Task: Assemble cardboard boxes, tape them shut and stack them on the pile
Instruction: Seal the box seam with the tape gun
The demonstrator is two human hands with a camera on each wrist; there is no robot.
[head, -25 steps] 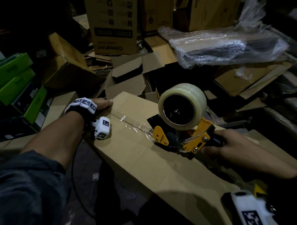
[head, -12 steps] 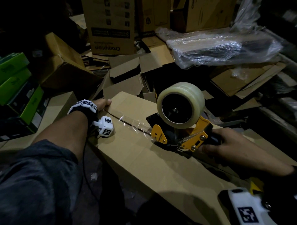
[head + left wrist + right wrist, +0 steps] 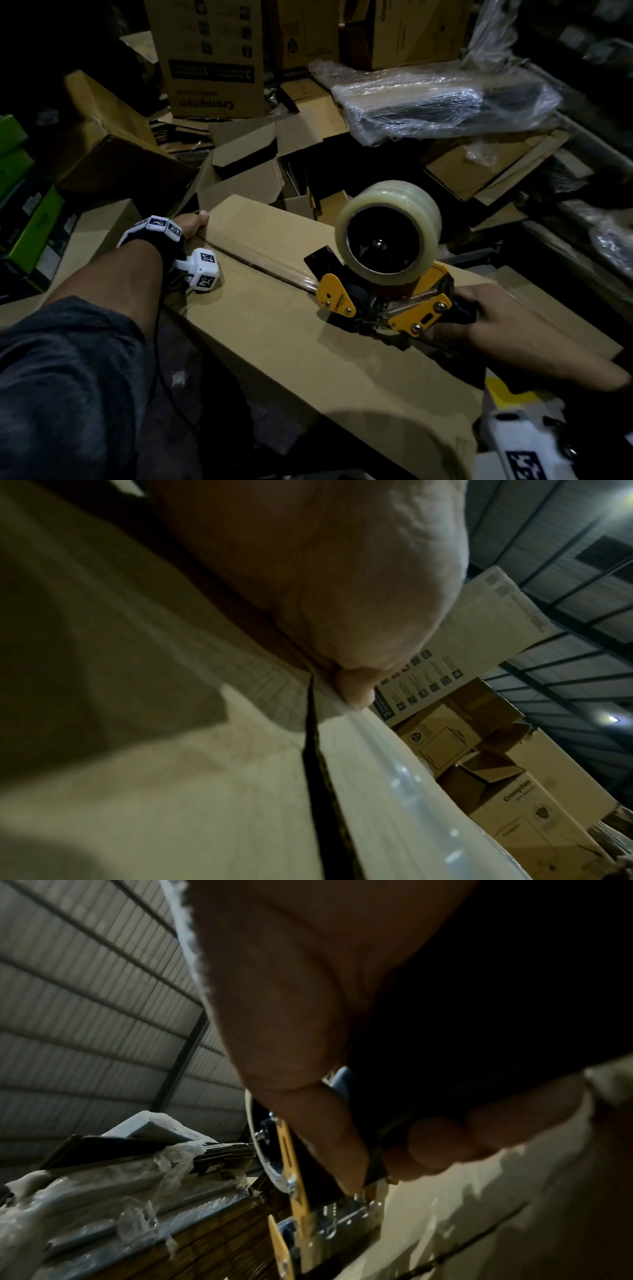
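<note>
A long brown cardboard box (image 3: 308, 342) lies in front of me with its top flaps closed. A strip of clear tape (image 3: 270, 263) runs along the seam from the far left end to the yellow tape dispenser (image 3: 387, 284), which carries a large clear roll (image 3: 388, 229). My right hand (image 3: 479, 318) grips the dispenser's handle (image 3: 377, 1150) and holds it down on the seam. My left hand (image 3: 191, 222) grips the box's far left end, thumb on top; in the left wrist view the palm (image 3: 308, 574) presses the flap beside the dark seam (image 3: 315, 764).
Open and flattened cartons (image 3: 246, 164) lie just beyond the box. A printed carton (image 3: 209, 58) stands behind them. A plastic-wrapped bundle (image 3: 445, 99) lies at the back right. Green boxes (image 3: 30, 219) are stacked on the left. Dark floor (image 3: 191, 394) shows below the box.
The dispenser has slid a little toward me along the seam, leaving a longer, flatter strip of tape. The left hand stays at the box's far end.
</note>
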